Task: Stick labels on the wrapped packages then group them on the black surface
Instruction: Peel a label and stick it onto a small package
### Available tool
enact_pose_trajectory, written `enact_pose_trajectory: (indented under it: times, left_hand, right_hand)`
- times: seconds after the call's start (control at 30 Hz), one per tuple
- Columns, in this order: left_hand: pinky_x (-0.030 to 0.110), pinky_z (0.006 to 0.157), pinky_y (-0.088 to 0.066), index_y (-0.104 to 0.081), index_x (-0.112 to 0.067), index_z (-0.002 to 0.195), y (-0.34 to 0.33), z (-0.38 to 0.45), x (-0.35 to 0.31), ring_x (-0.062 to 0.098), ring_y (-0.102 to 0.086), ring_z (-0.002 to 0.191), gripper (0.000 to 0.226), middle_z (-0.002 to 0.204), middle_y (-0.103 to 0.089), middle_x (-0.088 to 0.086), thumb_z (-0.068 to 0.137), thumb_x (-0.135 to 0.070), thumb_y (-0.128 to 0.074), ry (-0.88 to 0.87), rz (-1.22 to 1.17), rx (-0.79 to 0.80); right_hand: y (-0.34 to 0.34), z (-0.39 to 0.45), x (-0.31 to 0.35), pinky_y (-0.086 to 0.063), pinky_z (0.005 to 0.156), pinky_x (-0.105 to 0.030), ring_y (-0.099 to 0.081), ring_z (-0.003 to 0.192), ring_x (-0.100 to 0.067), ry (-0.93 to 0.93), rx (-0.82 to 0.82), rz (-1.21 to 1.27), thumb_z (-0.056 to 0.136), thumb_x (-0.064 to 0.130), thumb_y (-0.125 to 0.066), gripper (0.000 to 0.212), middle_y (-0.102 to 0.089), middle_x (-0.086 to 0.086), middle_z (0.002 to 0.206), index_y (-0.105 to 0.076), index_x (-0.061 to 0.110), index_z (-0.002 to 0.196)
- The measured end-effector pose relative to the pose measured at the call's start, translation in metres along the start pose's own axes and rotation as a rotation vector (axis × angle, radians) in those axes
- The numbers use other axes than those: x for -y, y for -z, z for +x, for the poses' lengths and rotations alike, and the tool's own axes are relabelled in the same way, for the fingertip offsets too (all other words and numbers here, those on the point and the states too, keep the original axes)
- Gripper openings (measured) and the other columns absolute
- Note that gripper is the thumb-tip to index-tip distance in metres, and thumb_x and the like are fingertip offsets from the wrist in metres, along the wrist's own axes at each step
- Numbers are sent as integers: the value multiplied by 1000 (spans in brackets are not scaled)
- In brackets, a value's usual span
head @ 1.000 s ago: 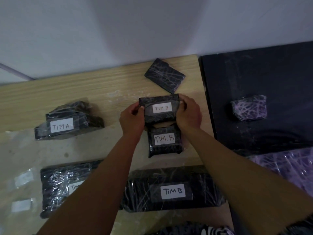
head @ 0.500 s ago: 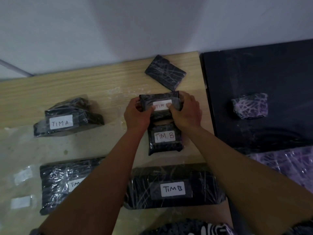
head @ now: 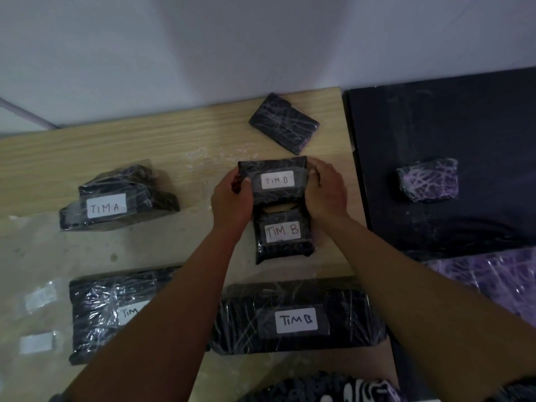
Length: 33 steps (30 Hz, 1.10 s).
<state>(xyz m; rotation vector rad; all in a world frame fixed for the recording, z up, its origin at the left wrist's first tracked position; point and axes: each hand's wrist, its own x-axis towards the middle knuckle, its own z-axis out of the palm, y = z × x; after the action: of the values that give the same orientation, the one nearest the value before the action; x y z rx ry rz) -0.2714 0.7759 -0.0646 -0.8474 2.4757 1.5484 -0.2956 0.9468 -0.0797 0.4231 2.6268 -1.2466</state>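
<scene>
Head view: my left hand [head: 232, 198] and right hand [head: 326, 190] pinch the ends of a "TIM B" package [head: 274, 181] mid-table, left of the black surface [head: 435, 117]. Loose wrap could slip and peel the label [head: 277, 180]. I count eight wrapped packages, five labelled.

held package [head: 274, 181]: "TIM B" is read
small package below [head: 282, 236]: "TIM. B" is read
long package [head: 295, 319]: "TIM B" is read
left stacked package [head: 116, 198]: "TIM A" is read
lower-left package [head: 98, 311]: "TIM" is seen, rest hidden
</scene>
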Motion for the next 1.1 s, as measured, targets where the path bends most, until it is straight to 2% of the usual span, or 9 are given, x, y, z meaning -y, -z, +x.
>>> enact_pose_trajectory:
  times: [0.07,0.13,0.23,0.53,0.63,0.77,0.87,0.97,1.1]
  left_hand:
    - [35,89,-57,-65,-25,117,-1,-3,-4,7,-66,95,31,106,-70,-7,88,-36,-68,-10,-3,6]
    - [30,87,-56,-64,-20,121,-2,-5,-4,8,-66,97,49,111,-69,-4,79,-38,-79,-52,36,18]
    - [31,90,-55,-62,-18,127,0,-3,-3,12,-65,100,57,116,-69,0,76,-32,-82,-68,69,33]
    - [37,95,-55,-63,-17,130,11,5,2,9,-68,99,46,112,-71,-2,87,-3,-66,-76,22,127]
    - [38,97,-54,-59,-20,134,11,3,5,10,-66,105,46,118,-69,-3,91,-7,-60,-71,46,130]
    - [39,97,-53,-57,-26,134,4,-1,9,11,-64,107,47,120,-67,-5,87,-30,-56,-65,78,80]
    - [30,91,-53,-62,-22,121,-4,-4,-2,10,-63,100,39,111,-67,-6,86,-38,-70,-102,88,-31]
    - [30,88,-51,-60,-17,118,-14,-2,-5,16,-62,102,55,112,-67,1,73,-40,-82,-137,112,-91]
    - [25,83,-48,-57,-15,119,-17,4,-5,16,-62,100,64,113,-66,4,68,-38,-87,-115,126,-91]
  right_hand:
    - [1,-2,2,-38,105,-43,-49,119,-21,-1,36,-37,99,43,-45,40,-56,3,126,-53,29,135]
    - [0,-7,2,-36,106,-43,-44,123,-19,6,71,-128,89,60,-56,60,-50,3,133,-45,31,141]
    - [0,-9,0,-35,106,-43,-40,126,-22,36,76,-175,83,60,-66,75,-45,2,138,-38,31,146]
    - [5,-1,-10,-33,109,-44,-38,128,-23,83,154,-149,98,37,-55,59,-45,1,140,-35,25,152]
    - [4,-2,-11,-34,107,-40,-40,126,-24,105,150,-158,101,27,-50,53,-46,-2,139,-38,23,152]
    - [4,-3,-10,-36,105,-35,-45,122,-23,77,97,-78,102,18,-42,46,-52,-1,135,-45,23,148]
    - [2,0,0,-43,101,-40,-53,115,-21,6,32,7,101,32,-44,35,-60,6,119,-58,26,133]
    - [-2,2,9,-49,90,-42,-58,99,-18,-59,-39,23,91,52,-55,20,-60,16,97,-57,40,106]
    - [-5,2,8,-50,86,-42,-59,95,-19,-47,-86,-26,92,46,-57,12,-62,13,94,-54,39,100]
